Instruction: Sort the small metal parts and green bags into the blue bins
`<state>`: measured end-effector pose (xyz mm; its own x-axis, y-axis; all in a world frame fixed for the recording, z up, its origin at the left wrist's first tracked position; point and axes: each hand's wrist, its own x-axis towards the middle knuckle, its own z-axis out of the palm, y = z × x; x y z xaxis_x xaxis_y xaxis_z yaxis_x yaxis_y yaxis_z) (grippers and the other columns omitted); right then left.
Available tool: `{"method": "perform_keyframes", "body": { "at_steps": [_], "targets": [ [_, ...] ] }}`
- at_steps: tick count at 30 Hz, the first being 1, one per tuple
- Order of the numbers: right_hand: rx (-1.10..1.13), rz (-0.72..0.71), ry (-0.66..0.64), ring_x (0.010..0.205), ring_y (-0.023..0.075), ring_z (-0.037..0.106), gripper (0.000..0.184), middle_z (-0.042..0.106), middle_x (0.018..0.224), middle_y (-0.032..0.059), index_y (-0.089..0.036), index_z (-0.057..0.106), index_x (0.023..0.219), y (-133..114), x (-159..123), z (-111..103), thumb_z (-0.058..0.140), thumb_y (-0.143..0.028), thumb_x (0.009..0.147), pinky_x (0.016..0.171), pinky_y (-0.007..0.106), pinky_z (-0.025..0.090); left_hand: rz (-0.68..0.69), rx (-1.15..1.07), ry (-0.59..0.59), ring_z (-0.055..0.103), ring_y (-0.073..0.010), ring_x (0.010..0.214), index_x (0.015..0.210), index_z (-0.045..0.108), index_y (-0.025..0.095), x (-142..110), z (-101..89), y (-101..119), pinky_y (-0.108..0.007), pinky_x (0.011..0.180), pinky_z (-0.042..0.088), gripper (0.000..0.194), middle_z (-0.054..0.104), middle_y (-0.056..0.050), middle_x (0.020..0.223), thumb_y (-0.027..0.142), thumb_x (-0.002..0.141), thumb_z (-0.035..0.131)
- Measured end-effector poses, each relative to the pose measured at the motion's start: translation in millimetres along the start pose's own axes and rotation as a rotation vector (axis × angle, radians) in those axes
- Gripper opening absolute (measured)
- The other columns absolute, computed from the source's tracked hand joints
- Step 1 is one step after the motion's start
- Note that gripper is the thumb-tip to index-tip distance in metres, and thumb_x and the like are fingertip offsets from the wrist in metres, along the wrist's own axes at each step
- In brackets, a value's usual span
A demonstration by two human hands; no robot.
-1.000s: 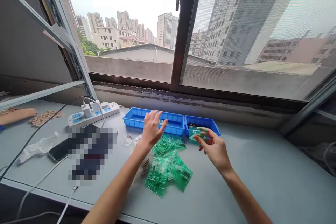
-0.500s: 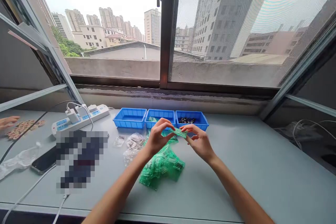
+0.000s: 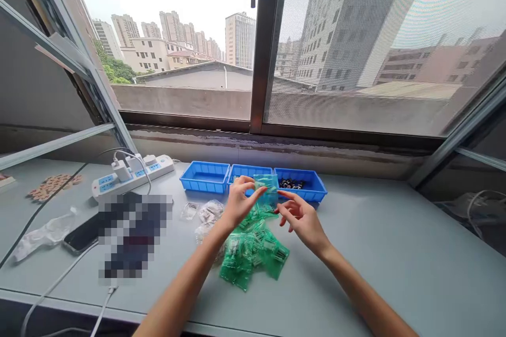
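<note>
The left hand (image 3: 239, 204) and left forearm (image 3: 190, 281) are bare, uncovered as far as the lower edge of the view. The right hand (image 3: 306, 224) and right forearm (image 3: 358, 290) are likewise bare. Both forearms look slim and smooth, tapering to narrow wrists (image 3: 324, 250). The fingers (image 3: 292, 198) are slender, and the left thumb (image 3: 256, 197) has a rounded tip. The nails are too small to make out.

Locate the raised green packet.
Head view, just right of centre: the green packet is in the left hand's grip, in front of the middle blue bin.
</note>
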<state>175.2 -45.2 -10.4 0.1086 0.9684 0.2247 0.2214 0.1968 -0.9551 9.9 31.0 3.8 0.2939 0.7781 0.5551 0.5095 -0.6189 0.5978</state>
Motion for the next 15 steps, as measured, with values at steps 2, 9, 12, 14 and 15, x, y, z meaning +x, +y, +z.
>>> {"method": "perform_keyframes", "body": {
  "at_steps": [2,9,12,14,15],
  "targets": [
    [-0.032,0.002,-0.024,0.049,0.0148,0.062,0.048,0.068,0.073,0.0031,-0.018,0.058,0.111,1.3,-0.3,-0.5,0.058,-0.050,0.075,0.035,0.023,0.045,-0.080,0.125,0.121,0.056,-0.0220,0.089,0.064,0.063,0.019,3.8,-4.2,-11.1,-0.039,0.082,0.044,0.027,0.063,-0.006,0.088,0.038,0.083,0.058],
    [-0.088,-0.011,-0.014,0.049,0.0143,0.062,0.037,0.067,0.071,0.0025,-0.019,0.061,0.105,1.2,-3.2,-2.4,0.057,-0.043,0.077,0.038,0.023,0.045,-0.152,0.377,0.178,0.048,-0.0276,0.108,0.070,0.066,0.021,9.1,-11.2,-29.1,-0.043,0.092,0.037,0.023,0.062,-0.009,0.106,0.029,0.085,0.051],
    [-0.105,0.003,-0.028,0.050,0.0145,0.062,0.036,0.067,0.072,0.0028,-0.019,0.060,0.104,0.3,-4.7,-0.9,0.056,-0.044,0.078,0.039,0.023,0.045,-0.188,0.348,0.237,0.047,-0.0275,0.109,0.078,0.068,0.020,11.9,-9.0,-25.6,-0.043,0.093,0.037,0.025,0.061,-0.009,0.107,0.028,0.087,0.046],
    [-0.118,-0.004,0.003,0.051,0.0148,0.062,0.035,0.067,0.071,0.0028,-0.019,0.061,0.103,-0.8,-5.8,0.2,0.055,-0.044,0.079,0.040,0.024,0.045,-0.221,0.326,0.285,0.047,-0.0279,0.108,0.082,0.069,0.020,13.8,-8.6,-24.9,-0.043,0.091,0.038,0.027,0.060,-0.010,0.106,0.029,0.088,0.044],
    [-0.132,-0.014,0.028,0.051,0.0151,0.062,0.034,0.067,0.070,0.0028,-0.020,0.062,0.101,-1.2,-6.3,0.7,0.055,-0.044,0.079,0.040,0.024,0.045,-0.230,0.324,0.294,0.046,-0.0283,0.109,0.083,0.069,0.021,14.4,-8.7,-25.5,-0.043,0.091,0.038,0.028,0.060,-0.010,0.107,0.030,0.089,0.044]
  ]
}}
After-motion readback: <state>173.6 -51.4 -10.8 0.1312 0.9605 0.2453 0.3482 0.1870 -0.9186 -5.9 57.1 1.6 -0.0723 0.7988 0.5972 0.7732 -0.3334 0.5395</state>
